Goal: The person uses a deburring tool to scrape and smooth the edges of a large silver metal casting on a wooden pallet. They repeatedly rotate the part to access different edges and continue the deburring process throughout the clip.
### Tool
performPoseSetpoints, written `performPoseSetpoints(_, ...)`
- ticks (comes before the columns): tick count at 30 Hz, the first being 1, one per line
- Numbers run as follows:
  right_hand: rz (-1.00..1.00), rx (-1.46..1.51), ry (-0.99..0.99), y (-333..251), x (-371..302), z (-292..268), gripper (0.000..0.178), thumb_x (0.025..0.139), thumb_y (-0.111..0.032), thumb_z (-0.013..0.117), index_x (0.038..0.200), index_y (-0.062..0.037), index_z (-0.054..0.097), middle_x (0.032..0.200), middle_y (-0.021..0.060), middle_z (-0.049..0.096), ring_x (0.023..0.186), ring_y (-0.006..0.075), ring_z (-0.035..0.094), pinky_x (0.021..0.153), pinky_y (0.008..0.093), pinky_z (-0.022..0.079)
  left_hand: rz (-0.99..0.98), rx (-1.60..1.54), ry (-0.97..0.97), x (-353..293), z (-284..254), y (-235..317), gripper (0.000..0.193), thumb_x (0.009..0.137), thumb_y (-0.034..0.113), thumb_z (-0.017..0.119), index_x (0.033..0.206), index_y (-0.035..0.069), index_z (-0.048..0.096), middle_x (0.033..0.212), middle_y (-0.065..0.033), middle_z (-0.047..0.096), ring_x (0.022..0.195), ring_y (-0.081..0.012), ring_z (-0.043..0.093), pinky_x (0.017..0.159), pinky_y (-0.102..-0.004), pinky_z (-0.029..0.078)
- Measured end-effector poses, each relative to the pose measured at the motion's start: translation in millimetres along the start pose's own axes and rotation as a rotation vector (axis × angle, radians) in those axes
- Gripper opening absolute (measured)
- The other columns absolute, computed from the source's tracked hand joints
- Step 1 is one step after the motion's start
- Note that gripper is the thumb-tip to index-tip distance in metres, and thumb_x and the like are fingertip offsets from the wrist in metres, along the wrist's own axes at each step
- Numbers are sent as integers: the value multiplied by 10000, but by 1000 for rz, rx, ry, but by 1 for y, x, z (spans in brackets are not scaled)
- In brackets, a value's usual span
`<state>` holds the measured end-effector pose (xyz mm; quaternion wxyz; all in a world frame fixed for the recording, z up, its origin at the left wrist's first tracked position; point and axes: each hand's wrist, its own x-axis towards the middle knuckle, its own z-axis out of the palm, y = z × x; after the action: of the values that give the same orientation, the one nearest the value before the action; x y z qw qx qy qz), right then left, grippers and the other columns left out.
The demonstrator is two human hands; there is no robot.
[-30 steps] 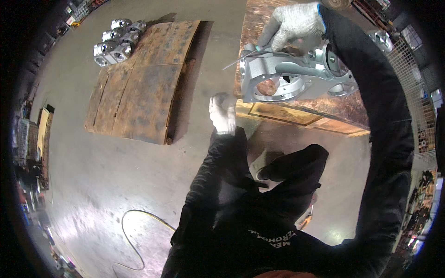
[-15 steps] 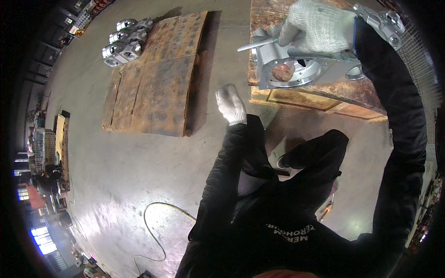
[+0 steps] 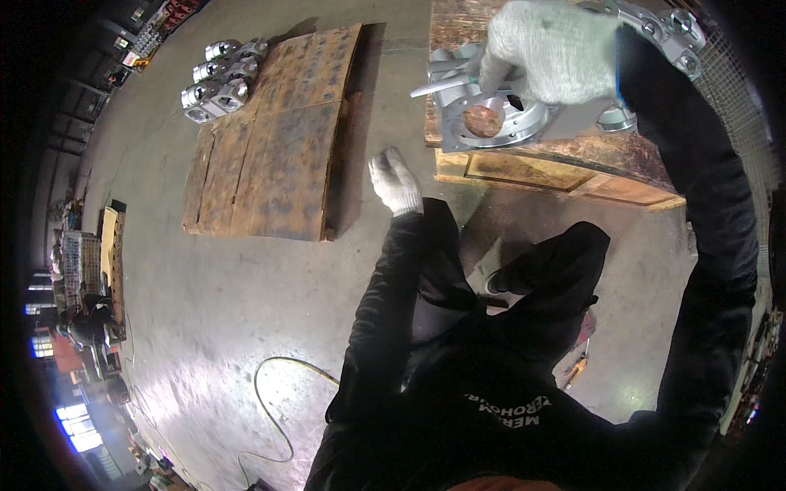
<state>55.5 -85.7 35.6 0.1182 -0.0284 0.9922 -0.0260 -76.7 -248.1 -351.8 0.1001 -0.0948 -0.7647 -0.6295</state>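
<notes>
My right hand point(image 3: 544, 53), in a white knit glove, is closed over a silver metal casting point(image 3: 524, 129) at the upper right. A flat, pale grey blade-like tool point(image 3: 440, 86) sticks out leftward from its fingers, over the casting's edge; the grip end is hidden by the glove. The casting has a flange with a round opening and lies on a wooden crate point(image 3: 532, 172). My left hand point(image 3: 396, 182), gloved too, hovers left of the crate above the floor, fingers curled together, with nothing visible in them.
More silver castings point(image 3: 671, 33) sit at the crate's far right, beside wire mesh point(image 3: 737, 98). To the left lies a stained wooden board point(image 3: 278, 147), with several castings point(image 3: 219, 90) at its far left edge. A yellowish hose point(image 3: 260, 393) curves over the floor. An orange-handled tool point(image 3: 577, 372) lies by my leg.
The crate and casting appear slightly further left. My right hand has shifted a little left and down over the casting, the blade-like tool with it. My left hand has moved slightly left.
</notes>
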Motion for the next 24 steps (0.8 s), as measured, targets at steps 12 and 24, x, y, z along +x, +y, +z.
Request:
performPoseSetpoints(12, 15, -164, 180, 7, 8, 48, 232, 777, -34, 748, 1005, -59, 786, 1051, 114, 739, 976, 308, 685, 876, 419, 573, -226, -315, 56, -53, -15, 101, 381, 1114, 304, 487, 1223, -37, 616, 1132, -156, 698, 1013, -211, 638, 969, -341, 490)
performPoseSetpoints(24, -204, -75, 532, 5, -35, 122, 370, 921, -218, 680, 1281, -133, 693, 1031, 111, 738, 941, 280, 727, 824, 412, 596, -177, -606, -595, -99, -29, 128, 461, 1131, 409, 413, 1162, 10, 642, 1041, -65, 672, 957, -159, 603, 911, -311, 488)
